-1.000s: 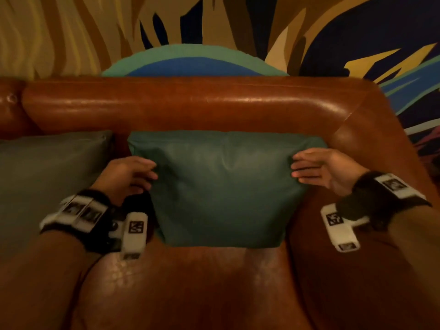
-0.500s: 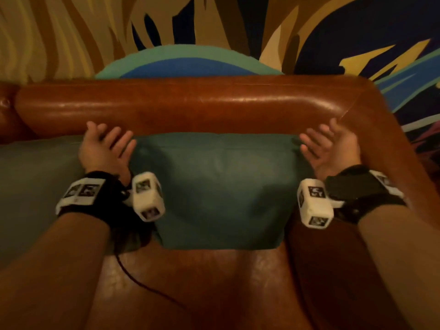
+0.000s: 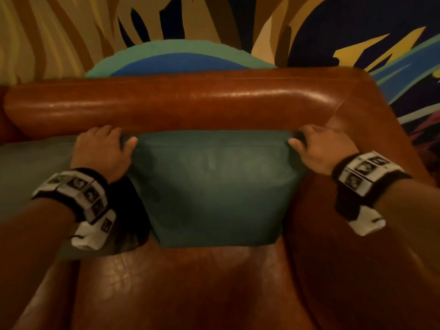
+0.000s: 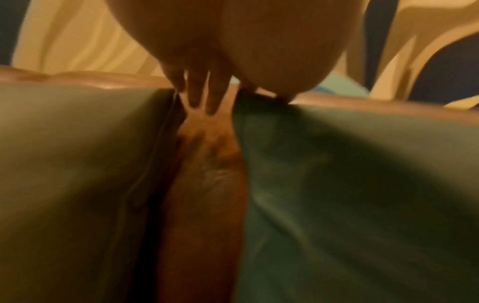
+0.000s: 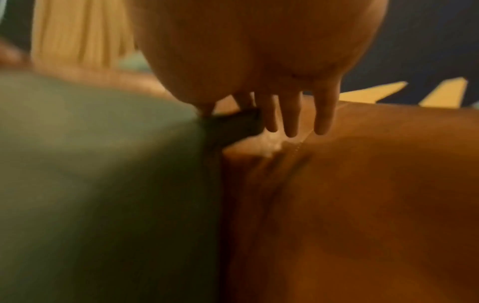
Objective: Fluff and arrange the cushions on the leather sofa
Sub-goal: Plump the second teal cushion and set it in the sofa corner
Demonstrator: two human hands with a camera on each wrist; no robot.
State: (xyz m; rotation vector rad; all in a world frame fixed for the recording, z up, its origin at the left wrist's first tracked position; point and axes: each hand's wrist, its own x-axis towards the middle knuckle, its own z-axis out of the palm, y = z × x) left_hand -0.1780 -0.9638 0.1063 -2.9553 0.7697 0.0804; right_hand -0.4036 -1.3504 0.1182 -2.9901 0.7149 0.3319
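Now the teal cushion (image 3: 214,186) leans against the backrest of the brown leather sofa (image 3: 190,294), at its right corner. Each grip, left hand (image 3: 102,151) and right hand (image 3: 319,151), pinches one upper corner. A painted wall (image 3: 59,39) stands behind; a second cushion (image 3: 28,177) lies just beside.

Teal cushion (image 3: 214,186): smooth, plump, upright at frame centre, leaning on brown leather sofa (image 3: 181,103) backrest, base on seat. Second, greyer green cushion (image 3: 31,172): frame left, just beside the first, narrow gap between.
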